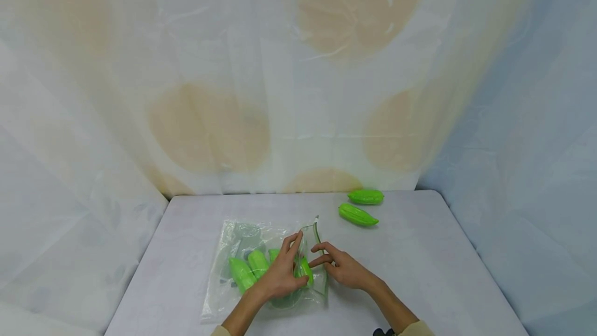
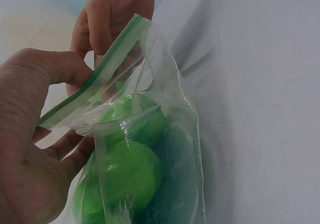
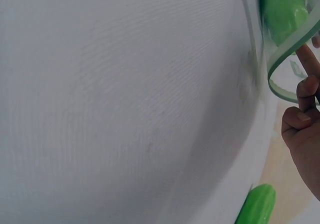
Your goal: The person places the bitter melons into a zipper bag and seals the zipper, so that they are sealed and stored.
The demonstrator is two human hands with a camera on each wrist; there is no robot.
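A clear plastic bag (image 1: 216, 299) lies left of centre on the worktop (image 1: 410, 268), toward its near edge, with several green gourds (image 1: 242, 274) inside. One more gourd (image 1: 306, 271) sits by the bag's mouth, which faces the right edge and has a green strip (image 2: 112, 61) along it. The left hand (image 1: 282, 274) rests over the bag at that mouth, thumb spread well away from its fingers. The right hand (image 1: 347, 269) points one finger into the opening, its other fingers bent (whether that fingertip touches a gourd, I cannot tell). Two loose gourds (image 1: 358, 215) lie near the far edge, right of centre, one almost at the edge itself. Beyond stands a pale curtain (image 1: 252, 40) with tan round patches.
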